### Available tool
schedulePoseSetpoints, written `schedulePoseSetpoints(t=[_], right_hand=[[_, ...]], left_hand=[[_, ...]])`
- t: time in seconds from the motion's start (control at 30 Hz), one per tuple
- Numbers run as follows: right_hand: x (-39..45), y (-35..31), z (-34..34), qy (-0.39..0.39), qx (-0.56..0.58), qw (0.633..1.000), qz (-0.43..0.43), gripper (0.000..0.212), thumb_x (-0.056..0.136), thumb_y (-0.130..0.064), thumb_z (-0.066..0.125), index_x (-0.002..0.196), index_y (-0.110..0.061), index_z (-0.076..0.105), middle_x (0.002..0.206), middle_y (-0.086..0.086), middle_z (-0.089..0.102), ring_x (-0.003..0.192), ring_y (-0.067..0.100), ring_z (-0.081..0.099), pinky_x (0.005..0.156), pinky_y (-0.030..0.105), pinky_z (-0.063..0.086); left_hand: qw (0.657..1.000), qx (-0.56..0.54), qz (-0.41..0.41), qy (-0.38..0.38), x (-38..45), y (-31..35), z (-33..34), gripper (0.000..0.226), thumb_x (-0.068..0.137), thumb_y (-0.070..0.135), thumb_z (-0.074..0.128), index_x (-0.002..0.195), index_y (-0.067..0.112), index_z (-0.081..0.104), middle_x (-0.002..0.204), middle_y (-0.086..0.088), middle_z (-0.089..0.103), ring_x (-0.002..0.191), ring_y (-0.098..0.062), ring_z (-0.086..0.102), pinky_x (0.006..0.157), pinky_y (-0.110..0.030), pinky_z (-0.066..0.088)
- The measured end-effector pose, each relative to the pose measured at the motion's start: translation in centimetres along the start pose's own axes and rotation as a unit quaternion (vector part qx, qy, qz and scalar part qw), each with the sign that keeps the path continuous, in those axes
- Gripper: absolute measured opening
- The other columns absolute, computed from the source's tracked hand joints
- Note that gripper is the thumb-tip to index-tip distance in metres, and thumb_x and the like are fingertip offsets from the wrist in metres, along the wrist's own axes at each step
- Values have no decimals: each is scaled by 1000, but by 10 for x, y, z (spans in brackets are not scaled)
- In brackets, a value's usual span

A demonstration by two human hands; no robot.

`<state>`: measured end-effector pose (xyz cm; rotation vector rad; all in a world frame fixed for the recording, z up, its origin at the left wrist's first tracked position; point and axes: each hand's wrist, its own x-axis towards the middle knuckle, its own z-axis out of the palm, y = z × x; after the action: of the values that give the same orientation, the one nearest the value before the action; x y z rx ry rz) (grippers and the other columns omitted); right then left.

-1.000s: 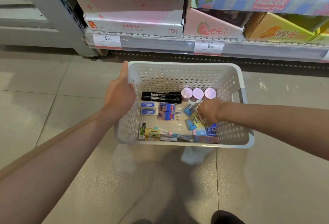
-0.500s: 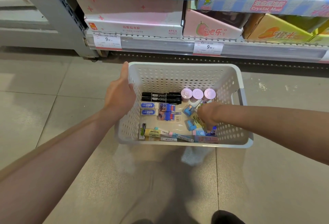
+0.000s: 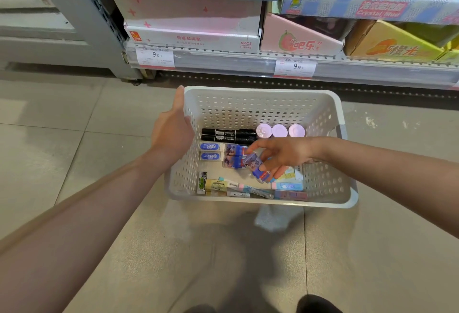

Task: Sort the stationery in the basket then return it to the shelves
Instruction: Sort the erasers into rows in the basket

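While left hand (image 3: pixel 173 133) steadies basket (image 3: pixel 260 99), right hand (image 3: pixel 280 156) seemingly pinches eraser (image 3: pixel 257 167).

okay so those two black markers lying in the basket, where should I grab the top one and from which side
Pinch the far black marker mid-barrel from straight above. It lies flat, its length running left to right, tight against the near marker, one end by the lilac caps; only its top and far side are free.
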<state>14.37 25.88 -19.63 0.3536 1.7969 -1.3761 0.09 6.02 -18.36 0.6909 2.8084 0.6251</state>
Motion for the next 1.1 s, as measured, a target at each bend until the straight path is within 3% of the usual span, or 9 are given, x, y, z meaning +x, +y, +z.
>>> schedulePoseSetpoints(t=[0.07, 0.2, 0.37, 0.53, 0.63, 0.73, 0.87, 1.0, 1.1], right_hand=[[-1, -1, 2, -13, 26, 999, -16, 43, 94, -3, 51, 126, -29, 39, 104, 7, 63, 83, 18, 69, 83, 31, 57], [-1, -2, 4, -8, 69, 997, -21, 36, 96, -4, 49, 123, -28, 42, 109, 19, 64, 85, 24, 69, 83, 34, 57], [7, -2, 3, 89, 25, 996, 2, 18, 95, -13, 52, 110, -21, 46, 85, 0, 62, 70, 9, 61, 71, 24, 55], [14, -1, 7, 94, 87, 992, 7, 26, 100, -14, 43, 122, -27, 44, 95, 2, 60, 76, 18, 65, 65, 26, 58], [22, 1, 10, 105, 19, 994, -7, 39, 97, -12, 49, 133, -17, 34, 108, 7, 55, 70, 18, 64, 59, 22, 57], [37, 2, 16, 142, -93, 985, -15, 33, 92, -11, 59, 119, -2, 43, 112, 17, 57, 65, 13, 59, 53, 16, 50], [55, 2, 23, 161, -229, 960, -24, 26, 86, -9, 63, 112, -3, 60, 107, 15, 62, 82, 16, 53, 74, 27, 45], [65, 1, 33, 181, -260, 948, -30, 27, 87, -10, 63, 113, -6, 62, 94, 5, 56, 84, 15, 50, 72, 22, 38], [70, 0, 41, 200, -273, 940, -36, 27, 87, -12, 63, 113, -6, 63, 105, 10, 62, 88, 19, 54, 74, 23, 39]], left_hand=[[1000, -5, -1, 1, 1, -1, 1, 68, 98, 11, 45, 153, 21, 6, 102, -17, 65, 73, -24, 60, 63, -37, 55], [1000, -8, -2, 1, 1, -2, 2, 68, 98, 11, 46, 153, 21, 7, 102, -16, 65, 75, -25, 62, 66, -40, 57], [1000, -9, -3, 0, 0, 0, 0, 68, 98, 10, 46, 153, 21, 7, 98, -14, 64, 71, -21, 59, 64, -36, 55], [1000, -11, 0, -6, 0, 0, -1, 68, 98, 9, 46, 153, 20, 7, 99, -14, 64, 70, -21, 58, 64, -38, 55], [1000, -12, -2, -7, 0, 0, -1, 68, 98, 10, 46, 153, 19, 7, 100, -15, 64, 72, -21, 59, 65, -39, 56], [1000, -11, -1, -6, 1, -1, 0, 68, 98, 10, 45, 153, 20, 7, 97, -13, 64, 72, -22, 61, 66, -41, 58], [1000, -16, -2, -8, 1, -2, 1, 68, 98, 10, 46, 152, 21, 7, 93, -12, 63, 71, -25, 64, 64, -46, 58], [1000, -16, -3, -10, 1, -2, 0, 67, 98, 10, 45, 152, 21, 7, 83, -5, 56, 68, -24, 63, 62, -46, 57], [1000, -23, -4, -14, 1, -2, 1, 68, 98, 9, 44, 152, 23, 7, 84, -4, 55, 65, -24, 63, 59, -47, 57]])
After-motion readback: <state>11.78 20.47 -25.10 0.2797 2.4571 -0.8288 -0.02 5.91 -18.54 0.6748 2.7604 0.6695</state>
